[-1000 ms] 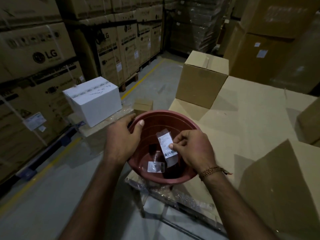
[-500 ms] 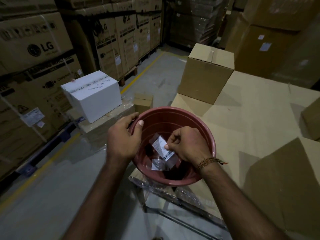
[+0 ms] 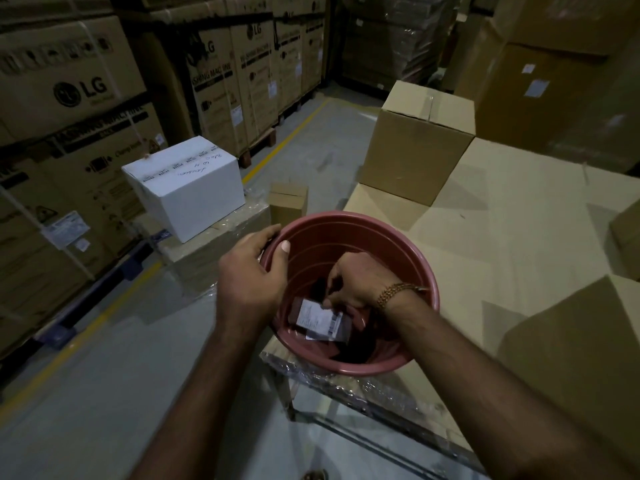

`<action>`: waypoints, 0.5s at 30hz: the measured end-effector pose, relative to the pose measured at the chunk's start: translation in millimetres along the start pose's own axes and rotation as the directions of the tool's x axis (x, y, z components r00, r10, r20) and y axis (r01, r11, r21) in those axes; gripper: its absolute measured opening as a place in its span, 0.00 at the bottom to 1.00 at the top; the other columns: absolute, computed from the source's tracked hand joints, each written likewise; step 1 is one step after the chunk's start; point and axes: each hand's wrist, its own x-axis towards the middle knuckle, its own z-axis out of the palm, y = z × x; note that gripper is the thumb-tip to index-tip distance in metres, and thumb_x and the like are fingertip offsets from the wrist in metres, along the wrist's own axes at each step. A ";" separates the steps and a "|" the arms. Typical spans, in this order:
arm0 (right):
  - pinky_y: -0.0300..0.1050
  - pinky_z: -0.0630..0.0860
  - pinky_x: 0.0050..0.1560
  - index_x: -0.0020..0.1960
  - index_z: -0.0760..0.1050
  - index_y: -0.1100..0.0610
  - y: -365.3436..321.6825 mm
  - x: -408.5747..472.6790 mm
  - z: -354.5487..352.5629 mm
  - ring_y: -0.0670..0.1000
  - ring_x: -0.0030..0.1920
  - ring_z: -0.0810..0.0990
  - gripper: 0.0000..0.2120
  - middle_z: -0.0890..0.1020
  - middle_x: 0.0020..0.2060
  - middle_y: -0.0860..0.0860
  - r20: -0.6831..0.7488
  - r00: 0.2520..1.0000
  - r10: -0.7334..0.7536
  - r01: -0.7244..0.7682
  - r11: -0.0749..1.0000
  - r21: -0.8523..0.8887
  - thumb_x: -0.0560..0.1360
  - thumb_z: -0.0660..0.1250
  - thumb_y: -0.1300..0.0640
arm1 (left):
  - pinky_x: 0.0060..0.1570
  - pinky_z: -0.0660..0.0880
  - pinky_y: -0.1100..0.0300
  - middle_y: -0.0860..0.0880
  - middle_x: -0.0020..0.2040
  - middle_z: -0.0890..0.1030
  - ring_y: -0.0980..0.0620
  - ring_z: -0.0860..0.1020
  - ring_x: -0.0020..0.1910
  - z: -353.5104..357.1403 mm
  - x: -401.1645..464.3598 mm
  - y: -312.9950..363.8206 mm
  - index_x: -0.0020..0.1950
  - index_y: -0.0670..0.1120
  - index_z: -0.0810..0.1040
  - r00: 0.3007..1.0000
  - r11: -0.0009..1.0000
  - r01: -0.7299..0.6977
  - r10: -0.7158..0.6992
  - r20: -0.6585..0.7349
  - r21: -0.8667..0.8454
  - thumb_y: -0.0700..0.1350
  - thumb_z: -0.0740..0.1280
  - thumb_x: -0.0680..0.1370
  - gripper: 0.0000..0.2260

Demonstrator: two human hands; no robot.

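A round, reddish-pink plastic tub (image 3: 349, 221) with ribbed inner walls sits upright on the corner of a cardboard-topped stack (image 3: 502, 244). My left hand (image 3: 249, 275) grips its near-left rim. Low inside it, my right hand (image 3: 356, 282) pinches a small clear packet (image 3: 320, 318) with a white barcode label, tilted above other dark packets.

Head-worn, downward, close above basin (image 3: 332, 237)

Dim warehouse: stacked cartons (image 3: 79, 109) (LG-printed), grey floor (image 3: 104, 393), yellow line (image 3: 284, 140).
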 end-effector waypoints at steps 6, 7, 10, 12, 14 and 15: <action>0.52 0.83 0.57 0.58 0.85 0.48 10.5 -1.4 -3.7 0.55 0.54 0.85 0.19 0.87 0.53 0.51 -0.170 0.984 0.047 -0.051 0.999 -0.016 0.69 0.84 0.47 | 0.46 0.68 0.78 0.50 0.63 0.84 0.59 0.79 0.56 0.7 -1.3 0.5 0.73 0.48 0.80 1.000 1.000 0.001 -0.001 0.000 0.016 0.49 0.69 0.84 0.17; 0.51 0.83 0.57 0.58 0.85 0.47 11.9 -4.8 -6.3 0.53 0.54 0.85 0.19 0.87 0.51 0.49 -0.188 0.981 0.038 -0.035 0.999 0.019 0.70 0.83 0.47 | 0.47 0.68 0.77 0.50 0.63 0.84 0.59 0.79 0.57 0.5 -1.3 0.2 0.73 0.48 0.80 1.000 1.000 0.000 0.000 0.001 0.021 0.49 0.69 0.84 0.17; 0.49 0.83 0.55 0.57 0.86 0.49 13.4 -20.0 -14.7 0.47 0.48 0.85 0.16 0.87 0.44 0.44 -0.221 0.975 0.002 0.029 0.990 0.137 0.71 0.82 0.48 | 0.43 0.67 0.79 0.50 0.62 0.84 0.59 0.79 0.56 -0.6 0.4 3.0 0.72 0.48 0.80 1.000 0.997 -0.011 0.010 0.012 0.071 0.49 0.69 0.84 0.17; 0.46 0.82 0.54 0.57 0.86 0.50 13.2 -32.5 -20.4 0.43 0.44 0.84 0.14 0.87 0.41 0.43 -0.242 0.970 -0.029 0.077 0.978 0.192 0.73 0.81 0.49 | 0.41 0.67 0.78 0.50 0.61 0.85 0.60 0.78 0.54 -1.5 0.7 10.0 0.71 0.48 0.81 0.999 0.992 -0.044 0.042 0.024 0.121 0.49 0.69 0.84 0.16; 0.42 0.81 0.51 0.56 0.86 0.49 14.4 -45.8 -26.6 0.39 0.42 0.82 0.13 0.86 0.41 0.42 -0.289 0.956 -0.047 0.116 0.967 0.227 0.74 0.80 0.48 | 0.41 0.66 0.78 0.50 0.60 0.84 0.61 0.75 0.53 -1.5 -1.6 23.0 0.70 0.48 0.81 0.998 0.986 -0.067 0.064 0.022 0.155 0.48 0.69 0.84 0.15; 0.40 0.80 0.50 0.56 0.86 0.49 16.0 -53.0 -29.7 0.38 0.42 0.82 0.12 0.86 0.40 0.41 -0.320 0.946 -0.050 0.131 0.962 0.238 0.74 0.80 0.47 | 0.41 0.66 0.78 0.51 0.59 0.84 0.61 0.74 0.52 -0.8 -3.5 31.0 0.69 0.48 0.81 0.997 0.984 -0.081 0.079 0.018 0.160 0.48 0.69 0.84 0.14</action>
